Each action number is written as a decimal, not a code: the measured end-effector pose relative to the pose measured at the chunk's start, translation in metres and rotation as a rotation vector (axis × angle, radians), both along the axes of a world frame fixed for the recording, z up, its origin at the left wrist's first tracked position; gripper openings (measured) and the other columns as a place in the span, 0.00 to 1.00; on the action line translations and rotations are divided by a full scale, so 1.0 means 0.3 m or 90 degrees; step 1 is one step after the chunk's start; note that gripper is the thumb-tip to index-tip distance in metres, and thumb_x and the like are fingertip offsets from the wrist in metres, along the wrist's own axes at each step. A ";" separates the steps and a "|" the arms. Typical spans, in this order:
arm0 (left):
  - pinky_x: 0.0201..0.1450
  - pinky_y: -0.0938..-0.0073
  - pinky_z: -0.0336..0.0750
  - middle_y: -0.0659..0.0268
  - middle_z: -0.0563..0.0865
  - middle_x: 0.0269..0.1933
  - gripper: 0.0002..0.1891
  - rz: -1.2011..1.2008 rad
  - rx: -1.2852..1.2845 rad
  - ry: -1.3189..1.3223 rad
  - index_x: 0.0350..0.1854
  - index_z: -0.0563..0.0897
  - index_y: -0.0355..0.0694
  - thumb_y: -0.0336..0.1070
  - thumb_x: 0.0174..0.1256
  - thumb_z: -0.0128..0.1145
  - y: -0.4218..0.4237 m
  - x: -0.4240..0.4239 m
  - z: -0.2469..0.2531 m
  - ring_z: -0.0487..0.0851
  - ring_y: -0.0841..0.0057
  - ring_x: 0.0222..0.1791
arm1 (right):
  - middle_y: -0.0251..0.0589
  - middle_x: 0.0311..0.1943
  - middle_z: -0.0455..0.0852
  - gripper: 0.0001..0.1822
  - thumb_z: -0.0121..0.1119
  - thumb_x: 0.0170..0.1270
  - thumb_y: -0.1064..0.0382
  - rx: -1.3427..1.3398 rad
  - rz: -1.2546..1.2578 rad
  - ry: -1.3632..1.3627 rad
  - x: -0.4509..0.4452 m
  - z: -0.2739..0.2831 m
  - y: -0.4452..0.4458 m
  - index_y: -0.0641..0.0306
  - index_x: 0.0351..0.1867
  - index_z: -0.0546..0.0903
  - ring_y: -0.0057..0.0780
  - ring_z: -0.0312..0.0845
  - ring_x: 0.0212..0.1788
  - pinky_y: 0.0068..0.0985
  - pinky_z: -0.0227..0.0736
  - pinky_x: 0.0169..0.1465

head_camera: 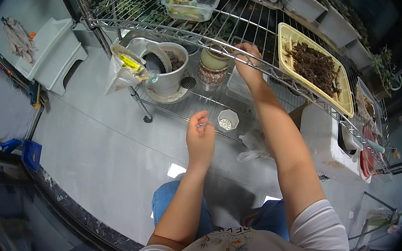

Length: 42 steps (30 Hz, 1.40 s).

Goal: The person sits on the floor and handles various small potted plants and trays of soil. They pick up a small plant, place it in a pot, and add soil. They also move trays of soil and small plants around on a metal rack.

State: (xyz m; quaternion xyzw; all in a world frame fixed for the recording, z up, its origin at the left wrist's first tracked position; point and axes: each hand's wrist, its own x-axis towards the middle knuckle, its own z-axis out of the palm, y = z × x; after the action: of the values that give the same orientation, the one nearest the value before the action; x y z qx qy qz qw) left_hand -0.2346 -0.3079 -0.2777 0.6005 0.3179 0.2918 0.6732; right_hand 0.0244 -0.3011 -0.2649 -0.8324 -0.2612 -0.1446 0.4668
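Observation:
My left hand [201,138] hovers before the lower shelf with its fingers loosely curled and slightly apart; nothing shows in it. Close to its right, a small white octagonal plastic pot [228,120] with holes in its bottom stands on the lower shelf. My right hand [248,58] reaches in beneath the upper wire shelf [249,27], whose rim crosses in front of it. Its fingertips are partly hidden, so its grip does not show. Just below and left of that hand is a clear plastic container [239,84]. A pale green pot [214,59] sits left of the hand.
A yellow tray [346,97] of dark soil rests on the upper shelf, beside my right forearm. On the lower level, a white pot [166,83] holds stones and nested pots. A plastic bag [253,143] lies below the octagonal pot. A white foam box [321,137] stands right.

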 end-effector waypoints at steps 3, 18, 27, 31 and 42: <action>0.41 0.79 0.77 0.67 0.74 0.45 0.17 -0.013 -0.014 0.013 0.55 0.73 0.37 0.27 0.63 0.50 -0.008 0.007 0.000 0.75 0.86 0.36 | 0.46 0.31 0.81 0.08 0.60 0.58 0.65 0.035 0.054 -0.042 0.040 -0.016 -0.001 0.67 0.36 0.82 0.38 0.80 0.35 0.31 0.74 0.40; 0.40 0.79 0.79 0.65 0.74 0.47 0.16 -0.045 -0.005 0.035 0.54 0.75 0.39 0.27 0.63 0.51 -0.035 0.028 -0.024 0.76 0.86 0.35 | 0.46 0.39 0.87 0.15 0.54 0.63 0.64 -0.484 0.420 -0.078 0.150 0.090 0.188 0.61 0.51 0.80 0.34 0.83 0.37 0.28 0.78 0.41; 0.40 0.80 0.78 0.65 0.73 0.47 0.16 -0.051 0.000 0.033 0.54 0.75 0.39 0.27 0.63 0.51 -0.030 0.025 -0.045 0.76 0.85 0.36 | 0.52 0.38 0.85 0.14 0.62 0.55 0.64 -0.500 0.320 0.035 0.162 0.086 0.234 0.65 0.43 0.84 0.44 0.83 0.43 0.32 0.76 0.42; 0.41 0.81 0.77 0.65 0.73 0.47 0.16 -0.061 -0.027 0.037 0.54 0.75 0.39 0.27 0.63 0.51 -0.031 0.029 -0.023 0.77 0.84 0.36 | 0.53 0.35 0.86 0.17 0.67 0.48 0.63 -0.541 0.321 -0.111 0.164 0.125 0.232 0.67 0.40 0.84 0.45 0.84 0.41 0.35 0.77 0.41; 0.40 0.81 0.78 0.64 0.74 0.48 0.16 -0.052 -0.032 0.038 0.55 0.75 0.39 0.28 0.63 0.53 -0.023 0.030 -0.049 0.77 0.83 0.37 | 0.46 0.36 0.86 0.11 0.59 0.59 0.63 -0.500 0.303 -0.011 0.137 0.204 0.229 0.63 0.41 0.84 0.35 0.82 0.38 0.30 0.77 0.45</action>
State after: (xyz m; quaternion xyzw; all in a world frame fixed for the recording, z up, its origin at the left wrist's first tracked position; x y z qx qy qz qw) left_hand -0.2257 -0.3149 -0.2923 0.6047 0.3202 0.2376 0.6895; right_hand 0.0655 -0.2323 -0.2035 -0.8620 -0.4840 0.0694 0.1339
